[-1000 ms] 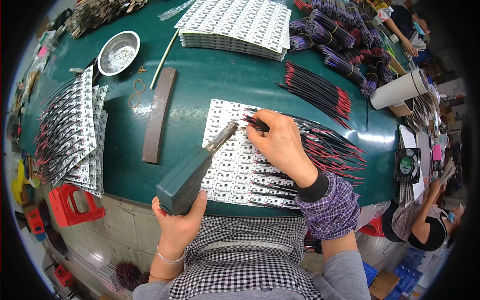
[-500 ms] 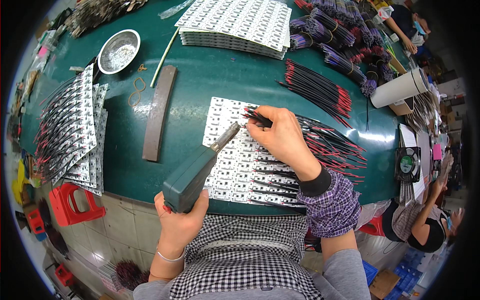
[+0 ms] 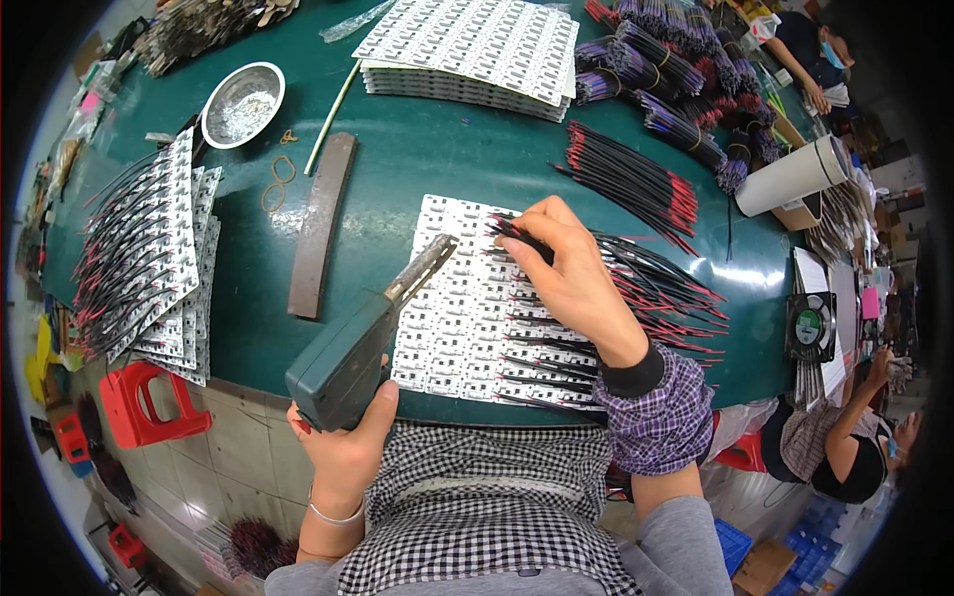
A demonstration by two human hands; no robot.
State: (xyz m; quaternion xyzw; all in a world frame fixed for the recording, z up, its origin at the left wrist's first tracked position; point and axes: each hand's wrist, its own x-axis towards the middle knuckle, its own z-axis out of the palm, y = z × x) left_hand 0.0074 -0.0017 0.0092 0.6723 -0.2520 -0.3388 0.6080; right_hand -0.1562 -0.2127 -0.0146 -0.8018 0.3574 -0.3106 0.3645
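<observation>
Busy workshop, round dark-green counter [image 3: 427, 169] crowded with parts; another person sits at lower right. Left hand [image 3: 343, 447] has its grip clenched round the dark-green boxy handle of a soldering gun [image 3: 348, 353], metal tip aimed up-right over the white panel of small circuit boards [image 3: 462, 308], which lies flat on the counter just in front of the person. Right hand [image 3: 566, 273] rests on that panel, fingers pinched on a thin black-and-red wire [image 3: 517, 233] near the gun's tip, at the panel's upper part. More wires already fan out rightward from the panel's rows [image 3: 656, 298].

Handling judgement: wire looks light and floppy, best pinched close to the bare end so it stays put. Panel looks thin, stiff, probably snaps at score lines, so press flat rather than lift by a corner. Gun looks bulky, tip likely hot, hold by the handle only.

Around: loose bundle of black-and-red wires [image 3: 626, 184] above right, stack of white panels [image 3: 467, 50] at top, wired panels piled at left [image 3: 149, 258], shiny metal bowl [image 3: 241, 102], long brown flat bar [image 3: 320, 223], rubber bands [image 3: 278, 179], white paper roll [image 3: 795, 174], small black fan [image 3: 810, 326], red plastic stool [image 3: 144, 402] on the floor.
</observation>
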